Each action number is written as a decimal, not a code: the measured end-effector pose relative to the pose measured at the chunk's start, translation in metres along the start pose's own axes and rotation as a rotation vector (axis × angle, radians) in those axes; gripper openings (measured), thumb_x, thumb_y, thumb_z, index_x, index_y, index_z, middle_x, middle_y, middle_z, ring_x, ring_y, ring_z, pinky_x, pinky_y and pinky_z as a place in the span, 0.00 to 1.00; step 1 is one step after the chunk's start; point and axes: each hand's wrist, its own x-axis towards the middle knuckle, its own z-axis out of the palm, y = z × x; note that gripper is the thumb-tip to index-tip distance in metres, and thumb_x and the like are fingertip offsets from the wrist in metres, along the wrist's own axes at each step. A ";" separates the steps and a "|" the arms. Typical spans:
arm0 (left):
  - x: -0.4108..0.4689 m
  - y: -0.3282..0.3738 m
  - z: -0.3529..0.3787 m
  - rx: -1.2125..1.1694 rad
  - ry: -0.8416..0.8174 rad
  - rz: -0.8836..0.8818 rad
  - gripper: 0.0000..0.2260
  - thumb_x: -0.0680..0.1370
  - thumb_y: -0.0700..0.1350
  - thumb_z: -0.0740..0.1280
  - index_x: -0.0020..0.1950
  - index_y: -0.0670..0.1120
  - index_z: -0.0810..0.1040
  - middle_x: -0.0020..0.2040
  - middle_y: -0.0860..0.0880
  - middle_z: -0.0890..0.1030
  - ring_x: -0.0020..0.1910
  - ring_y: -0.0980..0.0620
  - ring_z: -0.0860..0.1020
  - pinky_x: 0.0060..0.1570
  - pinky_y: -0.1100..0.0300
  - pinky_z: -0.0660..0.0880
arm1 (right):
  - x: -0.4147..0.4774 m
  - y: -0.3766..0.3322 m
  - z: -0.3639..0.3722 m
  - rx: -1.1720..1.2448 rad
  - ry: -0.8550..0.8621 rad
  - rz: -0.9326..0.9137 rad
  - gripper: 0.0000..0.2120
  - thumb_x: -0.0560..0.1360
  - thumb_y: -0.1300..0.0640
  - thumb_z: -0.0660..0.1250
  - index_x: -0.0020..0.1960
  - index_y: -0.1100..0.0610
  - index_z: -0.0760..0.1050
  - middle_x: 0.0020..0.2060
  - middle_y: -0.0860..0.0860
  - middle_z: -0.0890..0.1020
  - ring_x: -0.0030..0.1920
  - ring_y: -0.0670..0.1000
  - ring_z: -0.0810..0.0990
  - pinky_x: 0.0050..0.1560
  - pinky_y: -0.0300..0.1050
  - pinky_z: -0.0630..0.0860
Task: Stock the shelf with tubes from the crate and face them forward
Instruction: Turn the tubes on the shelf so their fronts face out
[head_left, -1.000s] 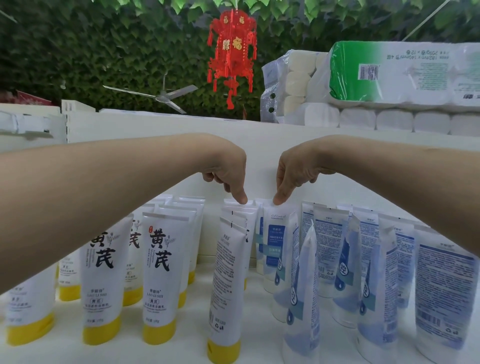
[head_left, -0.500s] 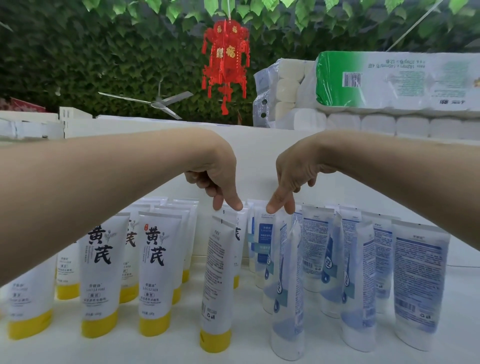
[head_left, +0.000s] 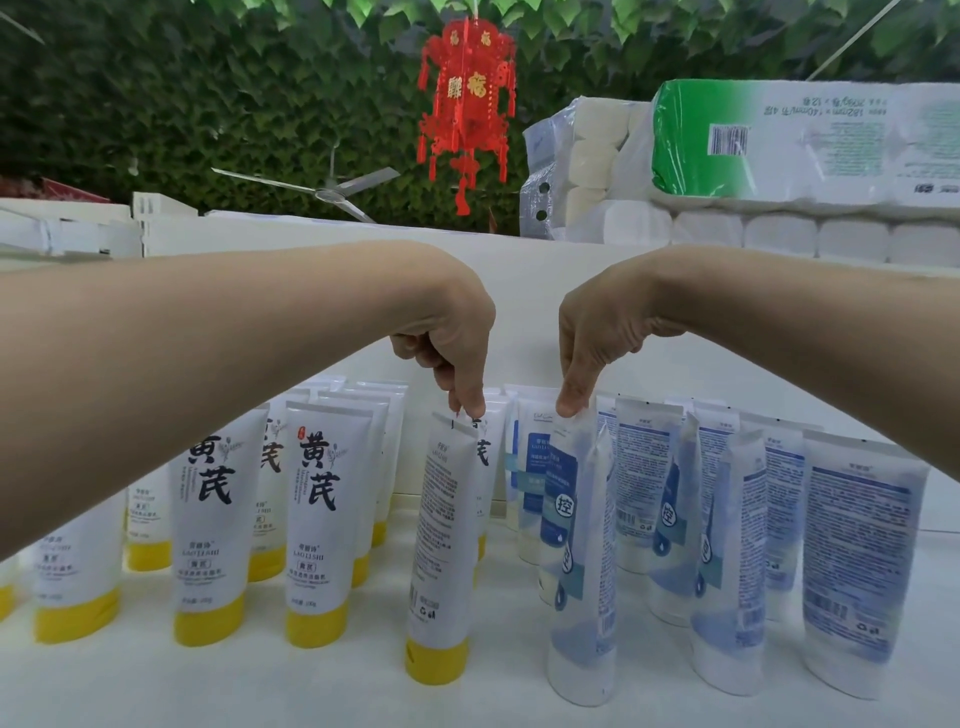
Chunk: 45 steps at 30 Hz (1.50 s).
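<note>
The left hand (head_left: 452, 348) hangs bent at the wrist. Its thumb and forefinger are closed narrowly on the flat crimped top of a yellow-capped tube (head_left: 441, 545). This tube stands cap-down near the front of the white shelf (head_left: 260, 691). It has a white body, and its back faces out, showing fine print and a barcode.

The right hand (head_left: 597, 332) is bent the same way, and its fingertips pinch the crimp of a blue tube (head_left: 576, 571). This tube stands on its white cap just to the right of the yellow-capped one, apart from it. It is twisted almost edge-on, so only a slice of its front shows, with a white character on a blue patch.

To the left, more yellow tubes (head_left: 317, 519) stand in rows, and the front ones show large black characters facing forward. To the right stand the other blue tubes (head_left: 857, 561), pale blue and white. Most show their printed backs, and a few are turned sideways.

On top of the unit behind, a green-and-white pack of toilet rolls (head_left: 779, 140) lies on a layer of more wrapped rolls. A clear bag (head_left: 576, 156) beside it holds stacked white rolls.
</note>
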 end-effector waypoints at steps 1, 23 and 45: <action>-0.001 0.000 0.001 -0.006 0.003 0.007 0.12 0.71 0.52 0.76 0.46 0.44 0.84 0.42 0.50 0.78 0.43 0.50 0.71 0.33 0.62 0.70 | 0.000 0.000 0.000 0.010 0.006 -0.003 0.17 0.69 0.47 0.77 0.52 0.56 0.85 0.54 0.48 0.82 0.60 0.52 0.75 0.54 0.48 0.70; -0.006 0.000 0.010 -0.122 0.088 0.121 0.06 0.70 0.44 0.77 0.38 0.49 0.81 0.54 0.45 0.82 0.57 0.44 0.78 0.63 0.46 0.74 | -0.002 -0.006 0.001 0.054 0.033 -0.044 0.06 0.67 0.53 0.79 0.34 0.47 0.83 0.40 0.42 0.84 0.56 0.49 0.78 0.63 0.49 0.71; -0.003 -0.001 0.007 -0.089 0.078 0.134 0.06 0.69 0.44 0.78 0.35 0.51 0.82 0.52 0.46 0.83 0.57 0.44 0.79 0.63 0.46 0.74 | -0.003 -0.005 0.002 0.044 0.069 -0.071 0.04 0.68 0.54 0.78 0.40 0.51 0.83 0.38 0.42 0.82 0.54 0.51 0.78 0.64 0.51 0.71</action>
